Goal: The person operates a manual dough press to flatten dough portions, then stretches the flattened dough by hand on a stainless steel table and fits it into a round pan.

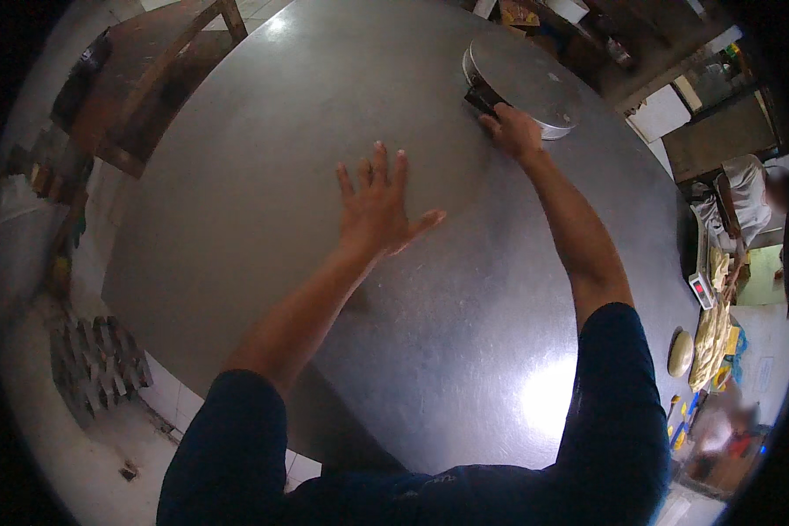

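Note:
My left hand (377, 206) is open over the middle of a large grey metal table (263, 175), its fingers spread and holding nothing. Whether its palm touches the surface I cannot tell. Farther off to the right, my right hand (519, 131) is closed around a small dark, block-like object (483, 96), whose kind I cannot make out. That object is right beside a wide round metal pan or sieve (521, 74) with a pale rim and a flat grey top. The fingers partly cover the dark object.
Along the right edge are a scale (702, 287) with a red display, a rounded lump of dough (681, 353) and long pale dough pieces (714, 342). Another person (745, 197) is beyond them. A wooden frame (140, 88) stands far left; stacked metal moulds (96, 364) lie lower left.

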The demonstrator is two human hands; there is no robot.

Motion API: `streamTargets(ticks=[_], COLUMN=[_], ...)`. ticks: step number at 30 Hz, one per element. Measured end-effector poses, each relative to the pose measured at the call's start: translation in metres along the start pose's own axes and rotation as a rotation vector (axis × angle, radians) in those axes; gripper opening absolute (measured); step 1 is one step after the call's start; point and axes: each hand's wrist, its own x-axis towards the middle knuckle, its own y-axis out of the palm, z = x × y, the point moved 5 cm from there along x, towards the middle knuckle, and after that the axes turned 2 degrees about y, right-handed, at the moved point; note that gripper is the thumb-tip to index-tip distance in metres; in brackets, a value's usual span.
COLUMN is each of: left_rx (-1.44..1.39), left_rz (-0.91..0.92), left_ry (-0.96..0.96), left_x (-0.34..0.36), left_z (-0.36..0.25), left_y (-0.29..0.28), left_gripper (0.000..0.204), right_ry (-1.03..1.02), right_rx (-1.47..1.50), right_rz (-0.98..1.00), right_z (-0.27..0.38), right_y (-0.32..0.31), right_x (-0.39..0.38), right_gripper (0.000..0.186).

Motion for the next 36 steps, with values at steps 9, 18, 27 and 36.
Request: streamTargets(ticks=[9,18,27,36], left_rx=[0.041,0.099,0.069,0.025], left_rz=[-0.028,-0.002,0.061,0.152], left_ry=[0.003,-0.001,-0.041,-0.013], left_x=[0.001,0.003,0.029,0.165], left_z=[0.002,-0.007,0.010,0.072], left_y=[0.001,-0.006,0.011,0.059], left_gripper=[0.112,0.110,0.110,0.106], right_ry=[0.281,0.461,0.944,1.479], right_rx=[0.019,0.350,1.429,1.672], right_rz=[-0.054,-0.550,-1.028,-1.208], right_z=[-0.011,-0.191,-0.168,-0.093], right_y=[-0.087,-0.142,-0.082,-0.010], right_x=[0.020,0.024,-0.149,-0.382], right_gripper=[0.077,0.081,0.057,0.042])
